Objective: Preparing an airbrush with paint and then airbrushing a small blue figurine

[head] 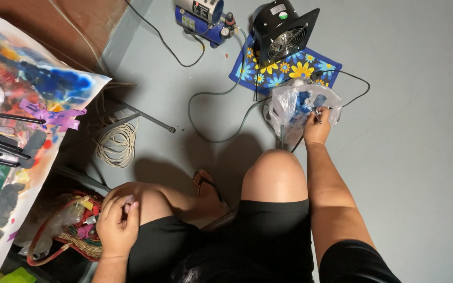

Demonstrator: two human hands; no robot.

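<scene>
Reaching into a plastic bag (294,112) on the floor, the right hand (316,128) pinches a small tool; the bag looks light, crinkly, best gripped at its rim. The left hand (116,222) rests loosely curled on the knee.

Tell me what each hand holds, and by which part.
Right hand: a small metal tool, gripped at its lower end, in the plastic bag. Left hand: nothing, resting on the knee.

clear plastic bag (294,112) with blue contents, on floor
</scene>
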